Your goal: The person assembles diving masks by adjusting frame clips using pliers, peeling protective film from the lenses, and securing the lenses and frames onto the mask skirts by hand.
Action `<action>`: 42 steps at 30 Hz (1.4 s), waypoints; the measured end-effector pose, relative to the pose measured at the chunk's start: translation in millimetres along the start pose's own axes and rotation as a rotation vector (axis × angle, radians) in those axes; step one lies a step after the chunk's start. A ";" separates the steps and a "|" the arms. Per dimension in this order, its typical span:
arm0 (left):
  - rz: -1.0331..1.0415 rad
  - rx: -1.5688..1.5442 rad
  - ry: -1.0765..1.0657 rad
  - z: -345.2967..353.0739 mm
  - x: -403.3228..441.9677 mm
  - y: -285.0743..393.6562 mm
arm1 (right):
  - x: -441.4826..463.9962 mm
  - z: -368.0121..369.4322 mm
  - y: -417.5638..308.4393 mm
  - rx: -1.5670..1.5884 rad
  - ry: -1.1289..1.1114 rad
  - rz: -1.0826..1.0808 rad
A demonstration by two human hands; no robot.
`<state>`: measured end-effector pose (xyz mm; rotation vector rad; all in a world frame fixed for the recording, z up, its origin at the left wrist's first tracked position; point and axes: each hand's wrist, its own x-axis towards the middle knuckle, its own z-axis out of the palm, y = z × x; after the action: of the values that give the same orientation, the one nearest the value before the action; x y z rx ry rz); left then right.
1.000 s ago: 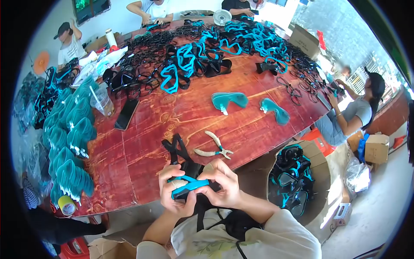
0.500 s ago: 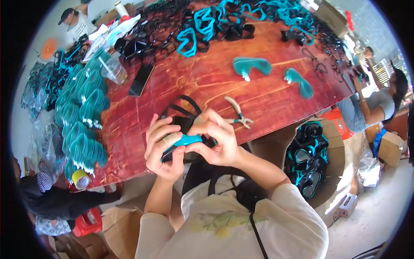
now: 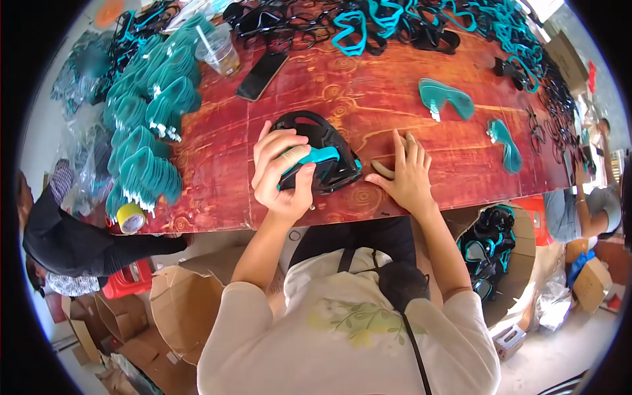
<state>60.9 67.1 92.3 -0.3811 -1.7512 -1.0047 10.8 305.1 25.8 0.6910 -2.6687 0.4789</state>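
Observation:
My left hand (image 3: 284,172) is closed around a black diving mask (image 3: 322,155) with a turquoise frame part, tilted just above the table's near edge. The fingers hide part of it. To its right, my right hand (image 3: 409,172) is spread open, palm down, over the pliers (image 3: 382,170). Only a pale handle of the pliers shows, between thumb and index finger; the hand covers the rest. Two small groups of teal lens pieces, one nearer (image 3: 446,100) and one at the right (image 3: 505,146), rest beyond my right hand.
Stacked teal lenses (image 3: 148,168) line the table's left side, near yellow tape (image 3: 131,218). A phone (image 3: 262,76) and plastic cup (image 3: 220,54) lie behind. Turquoise frames (image 3: 352,33) fill the far edge. A carton of masks (image 3: 487,247) stands below right. Other people sit at both sides.
My right hand has let go of the mask and moved right, down over the pliers. The mask stays in my left hand, now turned. The camera view has shifted.

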 end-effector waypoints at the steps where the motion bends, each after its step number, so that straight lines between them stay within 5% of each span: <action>1: 0.002 0.007 -0.002 -0.4 0.4 -1.7 | 0.4 5.7 4.1 -0.003 -0.008 -0.004; 7: -0.024 0.009 0.014 -6.0 -4.8 -6.6 | 18.7 -8.9 0.1 0.468 0.102 0.217; 10: -0.014 0.007 0.018 -3.4 -7.7 -5.5 | 45.8 -42.3 -11.3 1.605 0.234 0.134; 12: -0.005 0.012 0.001 -1.9 -7.4 -3.5 | 61.7 -81.2 -43.4 2.059 0.226 -0.011; 19: -0.005 0.042 -0.027 0.2 -12.8 1.4 | 63.4 -94.6 -110.5 1.918 0.384 -0.363; 36: -0.028 0.083 -0.058 3.2 -18.0 -1.8 | 68.4 -65.3 -119.6 1.770 0.295 -0.209; 40: -0.036 0.059 -0.057 3.0 -17.5 -3.8 | 70.4 -79.5 -135.1 1.773 0.443 0.137; 42: -0.043 0.025 -0.066 4.0 -17.3 -2.9 | 76.4 -68.0 -119.1 1.850 0.484 -0.081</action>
<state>63.7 72.0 75.2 -0.3661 -1.8360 -1.0096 25.5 203.5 144.7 0.8038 -1.0734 2.6036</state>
